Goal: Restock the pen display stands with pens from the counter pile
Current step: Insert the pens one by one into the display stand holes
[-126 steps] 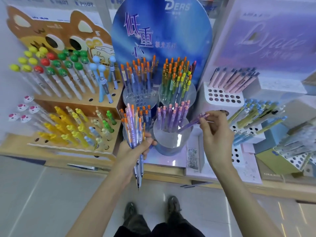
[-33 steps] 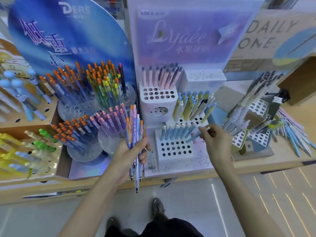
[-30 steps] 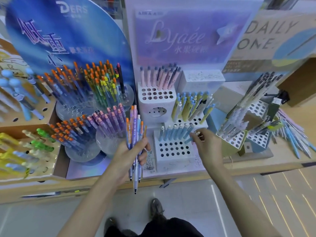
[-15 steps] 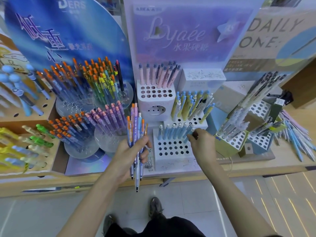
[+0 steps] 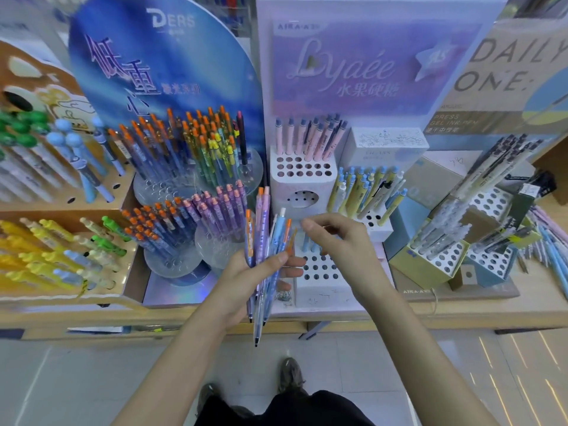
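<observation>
The white block stand with rows of round holes [image 5: 322, 290] has many unfilled; just left of it the left hand [image 5: 242, 281] is clamped round a bundle of blue, lilac and orange-capped pens [image 5: 261, 229], and the empty right hand [image 5: 344, 244], fingers loosely apart, reaches toward their tops. Best, I judge, to pinch one pale blue pen [image 5: 279, 233] near its cap, draw it straight up so the rest stay gripped, and seat it tip-down in a free hole. Legible: "DAILY ONE:" on the beige board [image 5: 519, 53], "Lyaée" on the lilac board [image 5: 362, 72], "DERS" on the blue oval board [image 5: 159, 66], small "PRESS GEL INK PEN".
</observation>
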Motion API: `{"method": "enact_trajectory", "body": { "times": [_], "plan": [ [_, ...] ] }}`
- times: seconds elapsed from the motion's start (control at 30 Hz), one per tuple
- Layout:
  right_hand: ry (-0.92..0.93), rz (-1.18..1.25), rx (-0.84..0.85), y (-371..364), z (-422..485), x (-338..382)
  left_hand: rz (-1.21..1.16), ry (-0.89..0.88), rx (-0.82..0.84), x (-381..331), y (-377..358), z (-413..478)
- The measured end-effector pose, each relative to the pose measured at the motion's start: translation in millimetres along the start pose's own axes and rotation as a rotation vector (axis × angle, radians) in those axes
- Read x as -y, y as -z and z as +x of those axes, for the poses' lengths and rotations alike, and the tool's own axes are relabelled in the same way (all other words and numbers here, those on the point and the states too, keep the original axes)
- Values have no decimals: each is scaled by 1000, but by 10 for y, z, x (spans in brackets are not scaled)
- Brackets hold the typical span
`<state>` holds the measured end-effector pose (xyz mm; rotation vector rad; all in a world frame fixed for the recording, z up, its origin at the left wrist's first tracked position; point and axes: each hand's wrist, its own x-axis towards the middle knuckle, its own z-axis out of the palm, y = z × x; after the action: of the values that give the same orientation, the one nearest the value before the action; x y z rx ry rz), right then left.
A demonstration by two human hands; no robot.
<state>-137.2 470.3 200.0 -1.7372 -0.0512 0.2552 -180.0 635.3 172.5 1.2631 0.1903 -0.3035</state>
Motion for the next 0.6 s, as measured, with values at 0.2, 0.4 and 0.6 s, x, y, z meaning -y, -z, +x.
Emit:
{"method": "enact_trajectory", "body": {
  "times": [0.2,0.4,0.6],
  "plan": [
    [11,40,70,-297,28,39,-49,-28,26,23,96,-32],
    [41,134,-34,-224,87,192,-28,-34,-98,3,294,-43],
    [219,136,-76,-288,168,446,-8,-71,-296,-91,591,-172]
  ]
}}
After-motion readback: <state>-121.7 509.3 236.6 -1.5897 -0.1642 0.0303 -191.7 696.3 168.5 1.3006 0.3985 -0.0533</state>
